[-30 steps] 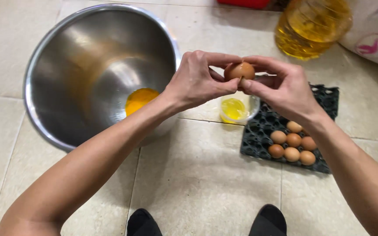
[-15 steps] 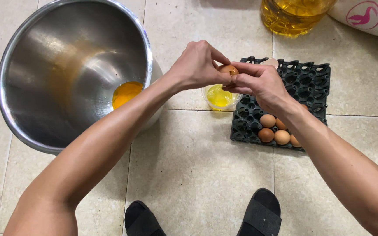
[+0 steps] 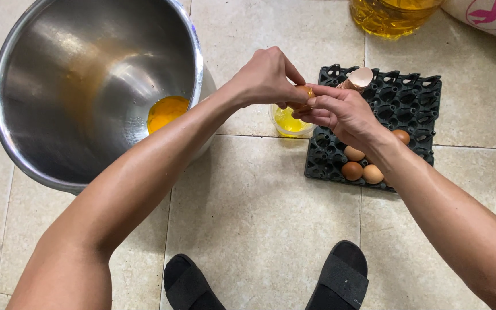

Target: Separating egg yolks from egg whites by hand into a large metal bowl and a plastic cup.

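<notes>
My left hand [image 3: 268, 77] and my right hand [image 3: 340, 112] both grip one brown egg [image 3: 302, 92] between their fingertips, right above a small clear cup [image 3: 287, 121] with yellow liquid in it. The egg is mostly hidden by my fingers. A large steel bowl [image 3: 41, 69] at the left holds egg yolk [image 3: 166, 111] near its bottom. Under my right wrist a black egg tray [image 3: 409, 103] carries several brown eggs [image 3: 363, 166] and an empty shell [image 3: 358, 77] at its far edge.
A clear bottle of yellow oil [image 3: 388, 17] stands at the top, next to a white sack [image 3: 489, 17] at the top right. My two black sandals [image 3: 190, 284] rest on the beige floor tiles at the bottom.
Both hands with the egg have come down from above the tray's corner to just over the small cup. The view has shifted slightly; an empty shell on the tray has come into sight.
</notes>
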